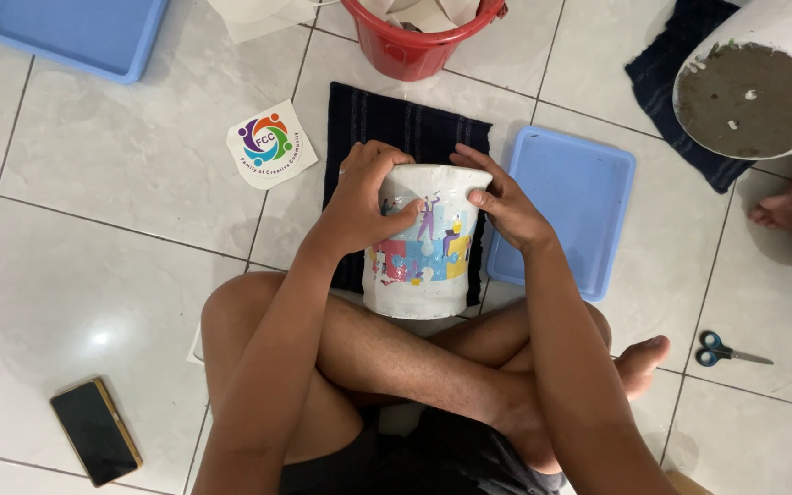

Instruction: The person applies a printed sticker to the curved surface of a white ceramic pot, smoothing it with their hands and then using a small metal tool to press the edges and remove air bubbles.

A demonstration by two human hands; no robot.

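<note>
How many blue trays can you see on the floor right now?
2. One blue tray lies just right of the white pot held in both hands, beside the dark cloth. The other blue tray sits at the top left, cut off by the frame edge. More may lie out of view.

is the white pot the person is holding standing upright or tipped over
Tipped. The white pot lies on its side over the dark cloth, held between left hand and right hand.
</note>
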